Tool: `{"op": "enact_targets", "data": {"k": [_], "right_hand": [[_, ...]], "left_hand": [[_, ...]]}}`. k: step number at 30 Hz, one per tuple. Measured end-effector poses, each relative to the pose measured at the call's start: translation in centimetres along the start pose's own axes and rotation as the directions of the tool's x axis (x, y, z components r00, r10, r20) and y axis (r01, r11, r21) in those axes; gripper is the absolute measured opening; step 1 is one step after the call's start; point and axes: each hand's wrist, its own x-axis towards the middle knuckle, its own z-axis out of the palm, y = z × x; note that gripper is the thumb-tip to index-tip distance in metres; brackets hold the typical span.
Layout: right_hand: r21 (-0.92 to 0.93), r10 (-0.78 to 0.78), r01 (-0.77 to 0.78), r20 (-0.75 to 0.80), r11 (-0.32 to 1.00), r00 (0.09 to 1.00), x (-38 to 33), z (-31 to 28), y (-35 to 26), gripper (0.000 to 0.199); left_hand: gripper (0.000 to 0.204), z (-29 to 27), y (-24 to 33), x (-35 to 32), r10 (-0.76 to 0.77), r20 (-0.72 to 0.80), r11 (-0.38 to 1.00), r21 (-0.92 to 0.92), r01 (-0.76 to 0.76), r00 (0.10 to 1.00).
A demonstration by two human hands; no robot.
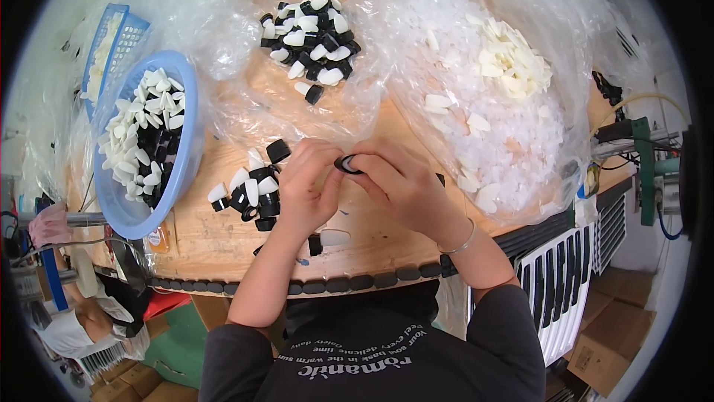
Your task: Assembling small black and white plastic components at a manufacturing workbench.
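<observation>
Over the middle of the table, both of my hands are closed on a small black ring-shaped cap (346,165) with a pale inside. My left hand (308,175) pinches its left side, while the fingertips of my right hand (394,182) grip the right. What lies under the fingers is hidden. Just beside my left hand is a small heap of black caps (264,206) with white oval pieces (239,178) in them or among them. One black cap with a translucent pale piece (335,238) lies on the wood near my left wrist.
A blue basin (195,134) at left holds white ovals and black parts; a blue basket (135,24) stands behind it. Capped pieces (309,39) are piled at the far middle. Clear plastic sheeting (416,37) at right bears translucent pieces and cream ovals (513,60). A person (85,313) is at lower left.
</observation>
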Motion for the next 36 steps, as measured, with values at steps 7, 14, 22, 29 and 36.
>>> {"op": "enact_targets", "data": {"k": [7,14,22,29,36], "right_hand": [[-0.033,0.029,-0.029,0.011,0.999,1.0,0.4,-0.3,-0.4,0.018],[-0.022,0.008,-0.009,-0.041,1.0,0.999,0.1,0.2,-1.0,0.021],[-0.046,0.055,-0.065,-0.183,0.997,0.982,-0.1,0.8,-1.3,0.035],[-0.102,0.045,-0.067,-0.206,0.993,0.977,-0.1,0.3,-0.6,0.035],[0.026,0.485,-0.52,-0.401,0.854,0.777,2.2,-8.5,8.8,0.01]], "left_hand": [[0.03,0.8,1.2,0.3,-0.032,-0.038,0.997,0.063,0.035,0.999],[0.043,1.0,0.4,-0.3,0.239,-0.169,0.958,0.205,-0.203,0.956],[0.05,1.7,0.4,-0.5,0.283,-0.194,0.935,0.272,-0.226,0.939],[0.05,1.8,0.6,-0.3,0.206,-0.205,0.971,0.167,-0.173,0.957],[0.05,0.2,-0.7,-1.0,-0.143,-0.261,0.982,-0.156,0.105,0.955]]}}
